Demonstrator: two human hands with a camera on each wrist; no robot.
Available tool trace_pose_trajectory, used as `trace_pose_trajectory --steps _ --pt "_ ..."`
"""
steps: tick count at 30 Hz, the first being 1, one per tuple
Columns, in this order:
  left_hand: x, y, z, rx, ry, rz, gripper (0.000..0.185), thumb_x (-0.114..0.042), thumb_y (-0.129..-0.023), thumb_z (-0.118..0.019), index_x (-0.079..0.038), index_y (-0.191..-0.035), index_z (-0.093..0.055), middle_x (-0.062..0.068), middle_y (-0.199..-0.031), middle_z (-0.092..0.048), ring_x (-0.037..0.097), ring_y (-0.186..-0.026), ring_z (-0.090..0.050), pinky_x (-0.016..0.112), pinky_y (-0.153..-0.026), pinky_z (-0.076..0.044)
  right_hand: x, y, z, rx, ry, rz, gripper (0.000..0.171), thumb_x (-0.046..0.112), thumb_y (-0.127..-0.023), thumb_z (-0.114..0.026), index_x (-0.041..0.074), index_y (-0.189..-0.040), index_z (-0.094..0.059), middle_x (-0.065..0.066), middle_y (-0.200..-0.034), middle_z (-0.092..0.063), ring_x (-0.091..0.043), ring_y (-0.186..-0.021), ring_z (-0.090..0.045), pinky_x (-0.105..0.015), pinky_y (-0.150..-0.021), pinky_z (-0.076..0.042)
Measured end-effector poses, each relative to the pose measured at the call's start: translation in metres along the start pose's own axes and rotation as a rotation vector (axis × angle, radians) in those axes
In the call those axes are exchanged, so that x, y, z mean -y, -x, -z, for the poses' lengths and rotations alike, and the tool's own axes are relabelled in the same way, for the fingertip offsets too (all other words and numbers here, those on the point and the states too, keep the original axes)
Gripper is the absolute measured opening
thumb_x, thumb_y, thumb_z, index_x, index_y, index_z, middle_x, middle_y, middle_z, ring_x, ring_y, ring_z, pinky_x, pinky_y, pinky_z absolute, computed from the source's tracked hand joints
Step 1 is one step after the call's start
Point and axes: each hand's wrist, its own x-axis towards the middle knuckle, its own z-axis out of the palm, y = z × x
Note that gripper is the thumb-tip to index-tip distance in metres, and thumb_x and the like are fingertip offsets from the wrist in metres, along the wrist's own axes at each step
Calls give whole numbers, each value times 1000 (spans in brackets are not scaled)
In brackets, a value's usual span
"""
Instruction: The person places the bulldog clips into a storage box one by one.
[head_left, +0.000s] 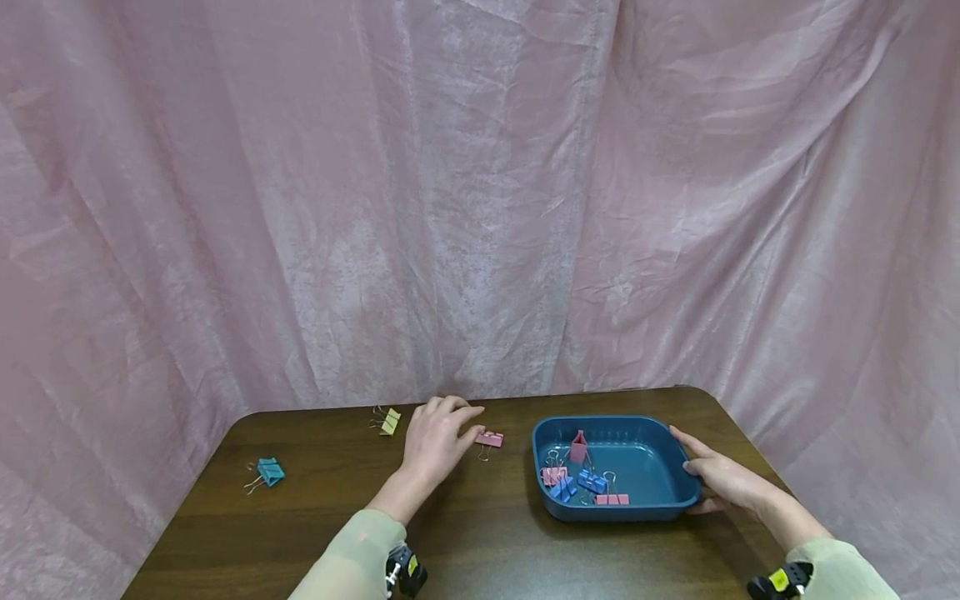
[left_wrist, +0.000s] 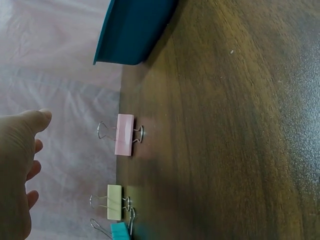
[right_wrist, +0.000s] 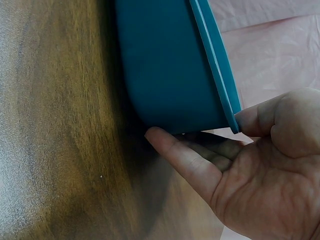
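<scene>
My left hand [head_left: 437, 442] hovers over the back of the table, thumb and fingers apart with nothing between them. Just right of its fingertips is a pink binder clip [head_left: 490, 439], its wire handles spread in the left wrist view. With my right hand [head_left: 729, 482] I hold the right end of a blue tray [head_left: 622, 514], thumb at the rim and fingers against the outer wall, as the right wrist view shows. Inside the tray, several pink and blue binder clips, among them a blue clip [head_left: 592, 482], gather toward the left side.
A yellow binder clip [head_left: 389, 422] lies left of my left hand near the table's back edge. Farther left is a teal binder clip [head_left: 270, 472]. The brown wooden table [head_left: 495, 550] ends at a pink curtain [head_left: 465, 208] behind it.
</scene>
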Motion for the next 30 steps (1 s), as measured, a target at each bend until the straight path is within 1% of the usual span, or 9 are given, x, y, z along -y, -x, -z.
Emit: trace_pose_trajectory --steps 7,14,20,26,30 --pt "1 0 -5 30 0 8 29 -34 -88 -81 -27 -117 -78 -4 -109 -70 22 -100 -62 42 -83 -49 1 0 0 0 -10 1 70 3 -105 -33 12 -165 1 -39 -159 13 -71 -135 -21 -61 -84 -56" --pt "2 6 -11 81 1 50 29 -31 -88 -81 -28 -117 -78 -5 -108 -70 22 -100 -64 42 -81 -52 1 0 0 2 -15 -1 69 3 -105 -33 12 -165 2 -39 -159 14 -71 -135 -18 -62 -85 -55" --pt "2 10 -17 112 3 73 27 -29 -89 -80 -27 -117 -78 -6 -105 -70 21 -99 -64 42 -80 -53 0 0 -1 0 -7 2 70 3 -105 -33 12 -164 1 -40 -159 12 -71 -135 -21 -62 -84 -56" --pt "2 13 -23 114 15 59 23 -26 -89 -80 -23 -111 -80 -4 -100 -71 22 -96 -66 43 -76 -56 -1 0 -1 -3 -8 0 69 3 -105 -33 12 -165 1 -40 -159 12 -71 -134 -23 -62 -84 -56" --pt "1 15 -25 127 0 45 21 -28 -88 -81 -22 -108 -81 -4 -98 -70 22 -96 -66 42 -76 -56 -2 -1 -1 -2 -7 0 70 3 -105 -33 12 -165 1 -40 -159 12 -71 -134 -22 -62 -84 -55"
